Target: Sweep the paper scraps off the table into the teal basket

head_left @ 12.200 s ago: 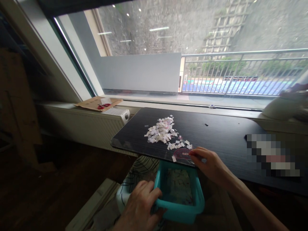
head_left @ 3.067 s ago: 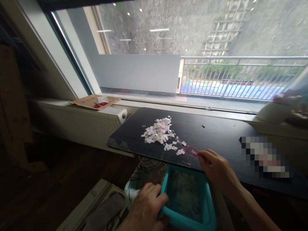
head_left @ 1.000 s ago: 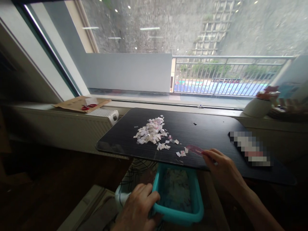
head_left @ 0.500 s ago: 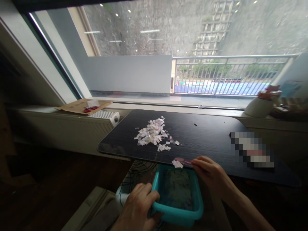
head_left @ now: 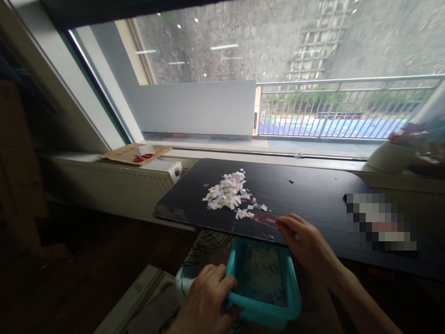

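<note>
My left hand [head_left: 212, 297] is wrapped over the left rim of a teal plastic bin [head_left: 294, 297]. The bin sits just below the table's front edge, and many paper scraps [head_left: 262, 266] lie inside it. Between the fingertips of my right hand [head_left: 304, 239] is a pink, see-through plastic spoon [head_left: 266, 218], held flat and low over the table near its front edge. Its tip points left and meets a small cluster of white paper bits [head_left: 243, 214]. Behind that cluster rises a larger pile of cut paper pieces [head_left: 227, 191].
The dark table [head_left: 313, 195] stands against a window sill. A blurred-out flat object [head_left: 380, 222] lies at its right. To the left, red scissors [head_left: 143, 158] rest on a brown paper envelope [head_left: 121, 153] by a radiator [head_left: 139, 181]. A white vase [head_left: 391, 155] stands at the right.
The spoon has moved from above the bin's far rim up onto the table beside the paper bits. Paper pieces that were at its tip are gone from it. My left hand keeps its hold.
</note>
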Tool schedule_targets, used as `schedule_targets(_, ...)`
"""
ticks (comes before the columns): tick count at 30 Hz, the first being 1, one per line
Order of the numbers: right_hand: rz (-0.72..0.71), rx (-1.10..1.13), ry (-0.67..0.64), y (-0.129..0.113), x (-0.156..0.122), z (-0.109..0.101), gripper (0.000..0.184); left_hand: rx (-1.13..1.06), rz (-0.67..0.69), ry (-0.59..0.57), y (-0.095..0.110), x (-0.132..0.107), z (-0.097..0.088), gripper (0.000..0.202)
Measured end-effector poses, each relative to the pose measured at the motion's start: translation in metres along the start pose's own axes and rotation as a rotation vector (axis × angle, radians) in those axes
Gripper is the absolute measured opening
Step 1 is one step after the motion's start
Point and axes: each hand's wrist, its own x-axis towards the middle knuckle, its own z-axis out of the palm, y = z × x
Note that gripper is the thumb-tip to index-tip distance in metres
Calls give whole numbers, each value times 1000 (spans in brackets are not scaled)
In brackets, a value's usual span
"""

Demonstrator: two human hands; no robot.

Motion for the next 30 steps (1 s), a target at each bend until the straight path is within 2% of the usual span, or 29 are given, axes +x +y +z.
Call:
schedule_targets(4,-29,-78,-3,4,19,11,25,-18,-35,-10,0,-2,0,15)
schedule_targets(10,53,-186,37,15,9,-7,23,-21,-15,0,-1,-3,3,14)
schedule_targets(17,68,-166,-5,3,12,-13,24,3,-5,-3,-1,0,6,16)
schedule_targets(21,58,-124,3,-1,22,-1,23,23,-10,-24,1,2,6,15)
schedule_targets(25,44,-86,-55,-2,29,9,23,11,0,-21,0,3,5,17)
schedule_targets(30,62,-109,-88,-1,16,-2,21,-9,28,15,-4,0,11,17)
